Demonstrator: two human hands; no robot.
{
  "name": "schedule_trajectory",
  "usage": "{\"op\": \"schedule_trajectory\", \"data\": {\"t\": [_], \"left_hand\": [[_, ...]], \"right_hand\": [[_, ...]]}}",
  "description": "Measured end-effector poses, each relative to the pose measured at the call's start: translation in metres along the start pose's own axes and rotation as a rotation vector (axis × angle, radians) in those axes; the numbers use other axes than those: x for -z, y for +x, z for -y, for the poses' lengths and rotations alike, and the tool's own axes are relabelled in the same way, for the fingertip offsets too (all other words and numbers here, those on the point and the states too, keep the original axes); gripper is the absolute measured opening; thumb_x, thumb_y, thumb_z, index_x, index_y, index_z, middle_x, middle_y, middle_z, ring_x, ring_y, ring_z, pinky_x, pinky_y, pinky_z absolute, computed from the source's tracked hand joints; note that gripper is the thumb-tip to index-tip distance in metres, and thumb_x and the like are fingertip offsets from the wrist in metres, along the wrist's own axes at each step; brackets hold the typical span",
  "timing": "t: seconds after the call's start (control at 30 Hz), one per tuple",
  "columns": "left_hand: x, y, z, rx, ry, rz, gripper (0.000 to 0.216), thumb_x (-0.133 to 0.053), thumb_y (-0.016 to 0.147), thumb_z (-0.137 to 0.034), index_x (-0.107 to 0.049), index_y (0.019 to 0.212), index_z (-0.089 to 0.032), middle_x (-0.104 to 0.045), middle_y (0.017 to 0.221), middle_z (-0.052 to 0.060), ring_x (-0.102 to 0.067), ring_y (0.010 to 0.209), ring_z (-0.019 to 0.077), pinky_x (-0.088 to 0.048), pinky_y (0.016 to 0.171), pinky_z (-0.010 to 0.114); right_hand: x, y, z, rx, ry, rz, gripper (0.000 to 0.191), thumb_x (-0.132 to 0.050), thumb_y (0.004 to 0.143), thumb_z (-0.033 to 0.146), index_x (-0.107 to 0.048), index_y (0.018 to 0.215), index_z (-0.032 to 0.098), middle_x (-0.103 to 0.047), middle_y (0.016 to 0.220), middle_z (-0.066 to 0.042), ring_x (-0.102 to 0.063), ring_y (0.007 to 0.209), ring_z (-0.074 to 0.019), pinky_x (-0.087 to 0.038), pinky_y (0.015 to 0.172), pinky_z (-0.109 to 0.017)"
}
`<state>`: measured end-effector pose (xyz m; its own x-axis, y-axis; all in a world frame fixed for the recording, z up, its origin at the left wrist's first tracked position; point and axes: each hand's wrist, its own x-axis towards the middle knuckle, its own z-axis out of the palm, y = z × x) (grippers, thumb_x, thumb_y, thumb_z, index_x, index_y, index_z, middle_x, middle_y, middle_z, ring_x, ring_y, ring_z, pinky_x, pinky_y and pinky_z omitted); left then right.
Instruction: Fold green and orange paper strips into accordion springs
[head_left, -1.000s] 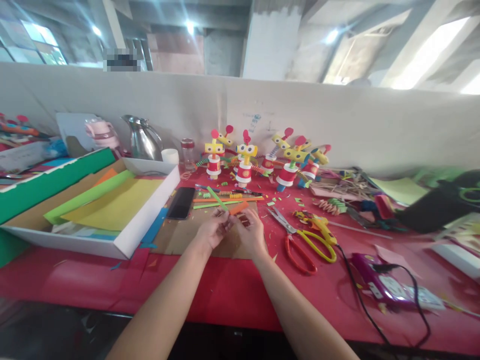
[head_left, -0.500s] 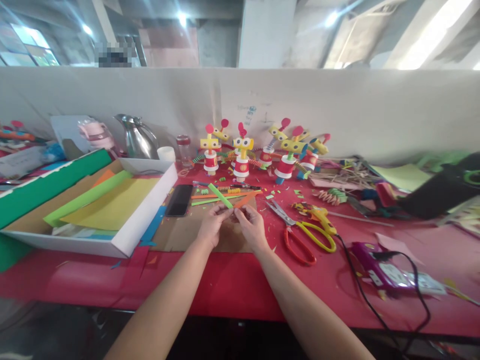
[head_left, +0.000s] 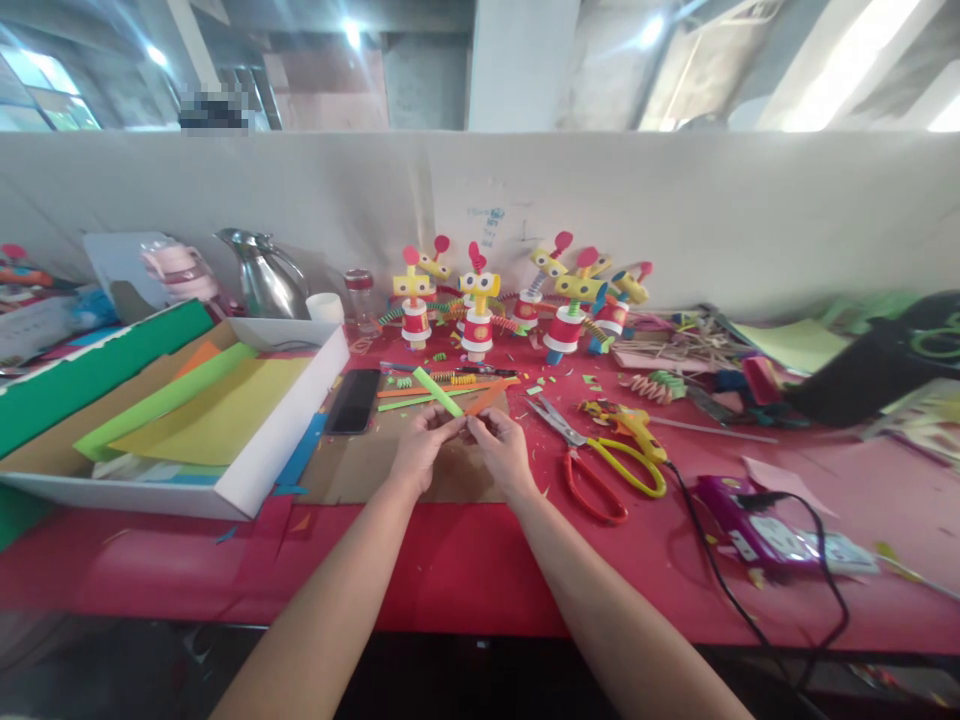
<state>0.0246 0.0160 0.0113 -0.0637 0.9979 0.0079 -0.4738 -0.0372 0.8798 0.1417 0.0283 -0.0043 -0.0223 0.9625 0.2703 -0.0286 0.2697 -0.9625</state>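
Flanking fingers (head_left: 450, 429), phone (head_left: 352, 403) left, scissors (head_left: 575, 438) right

Metal jug (head_left: 264, 280) beside white cup (head_left: 325, 308)

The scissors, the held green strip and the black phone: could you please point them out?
Scissors (head_left: 577, 438), head view: the pivot.
Held green strip (head_left: 437, 391), head view: its visible middle.
Black phone (head_left: 352, 402), head view: the screen.

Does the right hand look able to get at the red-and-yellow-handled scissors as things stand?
Likely yes: the scissors lie just right of the right hand, with nothing seen over them. That hand pinches the orange paper strip, though, and would probably have to release it first.
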Motion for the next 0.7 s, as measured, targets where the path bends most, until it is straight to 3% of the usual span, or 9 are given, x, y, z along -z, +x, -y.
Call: {"op": "schedule_trajectory", "data": {"t": [0.1, 0.23, 0.43, 0.53, 0.7], "left_hand": [[0.001, 0.001, 0.0, -0.007, -0.019, -0.025, 0.021, -0.081, 0.055, -0.017, -0.065, 0.068, -0.014, -0.06, 0.061, -0.003, -0.055, 0.061, 0.0087, -0.041, 0.065, 0.022], [0.006, 0.003, -0.005, 0.151, -0.081, -0.067, 0.024, -0.077, 0.056, -0.011, -0.067, 0.077, -0.014, -0.064, 0.063, -0.002, -0.057, 0.058, 0.0089, -0.041, 0.059, 0.021], [0.013, 0.009, -0.011, 0.237, -0.235, -0.105, 0.016, -0.069, 0.062, -0.003, -0.063, 0.071, -0.014, -0.063, 0.06, -0.002, -0.056, 0.05, 0.008, -0.042, 0.05, 0.02], [0.011, 0.008, -0.01, 0.253, -0.228, -0.135, 0.018, -0.068, 0.063, -0.002, -0.063, 0.075, -0.014, -0.065, 0.061, -0.001, -0.057, 0.051, 0.0082, -0.043, 0.049, 0.019], [0.005, 0.004, -0.008, 0.235, -0.208, -0.117, 0.018, -0.068, 0.062, 0.0, -0.061, 0.071, -0.014, -0.064, 0.06, -0.002, -0.058, 0.051, 0.0076, -0.047, 0.053, 0.019]], "right_hand": [[0.0, -0.001, 0.001, -0.001, -0.019, 0.02, 0.019, -0.057, 0.078, 0.037, -0.061, 0.074, 0.019, -0.063, 0.065, -0.001, -0.062, 0.06, -0.0161, -0.049, 0.058, -0.026], [-0.001, -0.002, 0.002, 0.012, -0.08, 0.047, 0.021, -0.056, 0.079, 0.037, -0.064, 0.075, 0.018, -0.063, 0.068, -0.001, -0.059, 0.06, -0.015, -0.048, 0.058, -0.025], [-0.001, -0.007, 0.01, 0.145, -0.249, 0.099, 0.03, -0.066, 0.072, 0.027, -0.066, 0.101, 0.019, -0.06, 0.09, -0.004, -0.059, 0.066, -0.0135, -0.05, 0.059, -0.026], [0.0, -0.008, 0.01, 0.212, -0.368, 0.07, 0.026, -0.067, 0.072, 0.024, -0.067, 0.098, 0.021, -0.059, 0.085, -0.003, -0.056, 0.061, -0.0128, -0.049, 0.057, -0.026], [0.002, -0.006, 0.009, 0.26, -0.37, 0.036, 0.013, -0.064, 0.076, 0.024, -0.068, 0.088, 0.021, -0.059, 0.079, -0.003, -0.057, 0.066, -0.0157, -0.048, 0.06, -0.027]]}}
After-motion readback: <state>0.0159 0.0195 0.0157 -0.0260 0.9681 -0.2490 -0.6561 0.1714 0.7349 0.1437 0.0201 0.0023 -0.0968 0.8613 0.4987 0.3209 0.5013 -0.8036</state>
